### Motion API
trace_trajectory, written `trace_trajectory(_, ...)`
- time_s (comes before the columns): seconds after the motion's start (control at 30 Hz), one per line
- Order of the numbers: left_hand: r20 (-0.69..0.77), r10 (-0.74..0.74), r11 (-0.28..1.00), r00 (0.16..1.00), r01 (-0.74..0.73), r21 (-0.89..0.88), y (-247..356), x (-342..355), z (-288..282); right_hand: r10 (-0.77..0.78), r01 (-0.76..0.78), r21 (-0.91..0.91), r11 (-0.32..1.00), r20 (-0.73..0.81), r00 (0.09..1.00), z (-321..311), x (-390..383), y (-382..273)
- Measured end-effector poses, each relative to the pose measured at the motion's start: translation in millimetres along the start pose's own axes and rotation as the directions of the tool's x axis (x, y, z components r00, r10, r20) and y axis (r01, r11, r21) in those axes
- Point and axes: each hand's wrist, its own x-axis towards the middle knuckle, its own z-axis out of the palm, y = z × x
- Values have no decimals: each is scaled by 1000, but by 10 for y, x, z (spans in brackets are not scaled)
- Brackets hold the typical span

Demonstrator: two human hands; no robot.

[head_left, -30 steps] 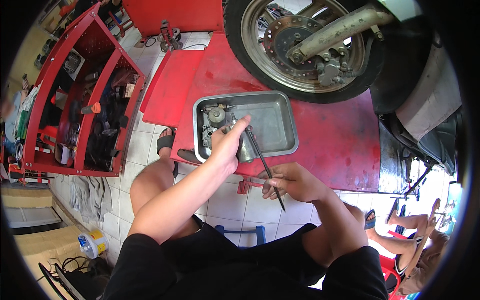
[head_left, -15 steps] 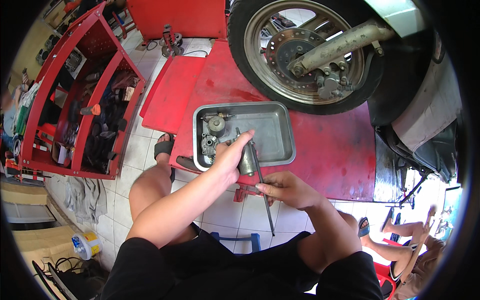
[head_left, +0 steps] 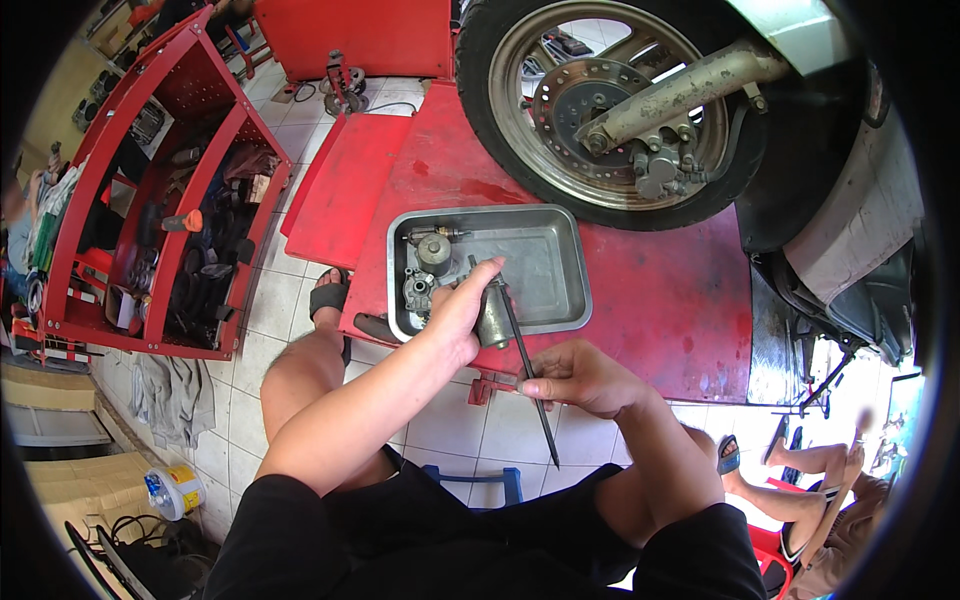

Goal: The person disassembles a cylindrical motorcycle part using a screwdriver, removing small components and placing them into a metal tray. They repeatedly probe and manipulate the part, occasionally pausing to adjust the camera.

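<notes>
Over the near edge of a grey metal tray (head_left: 584,275), my left hand (head_left: 462,312) is closed around a grey metal cylinder (head_left: 494,322), which looks like a small motor. A long thin dark rod (head_left: 544,422) runs slantwise beside the cylinder, its lower end pointing down toward my lap. My right hand (head_left: 582,380) pinches this rod between thumb and fingers below the cylinder. The rod's upper end is close to my left thumb, and whether it touches the cylinder cannot be made out. Inside the tray's left side lie a round metal part (head_left: 434,252) and a cast metal piece (head_left: 418,290).
The tray rests on a red platform (head_left: 660,320). Behind it stands a motorbike wheel (head_left: 480,120) with a brake disc. A red tool rack (head_left: 150,335) is at the left. At the lower right another person (head_left: 805,510) sits, and a blue stool (head_left: 511,484) shows below me.
The rod's lower end has swung slightly to the right. My right hand has shifted a little along with it, while my left hand stays nearly in place.
</notes>
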Motion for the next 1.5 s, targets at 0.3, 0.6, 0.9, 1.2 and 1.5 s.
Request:
trace_trajectory(0.3, 6, -7, 1000, 1000, 7, -18, 46, -37, 18, -57, 44, 149, 988, 87, 995, 18, -39, -22)
trace_trajectory(0.6, 11, -10, 1000, 1000, 11, -28, 45, 9, -33, -41, 33, 297, 954, 21, 999, 56, 1, -24)
trace_trajectory(0.9, 19, -22, 999, 1000, 23, -48, 40, 35, -15, -35, 36, 90, 995, -15, 999, -52, 53, 72)
trace_trajectory(1.2, 58, -49, 998, 997, 51, -29, 58, 35, -63, -30, 37, 108, 994, -65, 997, 20, 20, 9)
trace_trajectory(1.5, 74, -79, 996, 994, 81, -31, 49, 20, -33, -72, 64, 252, 966, 19, 997, 5, 76, 133)
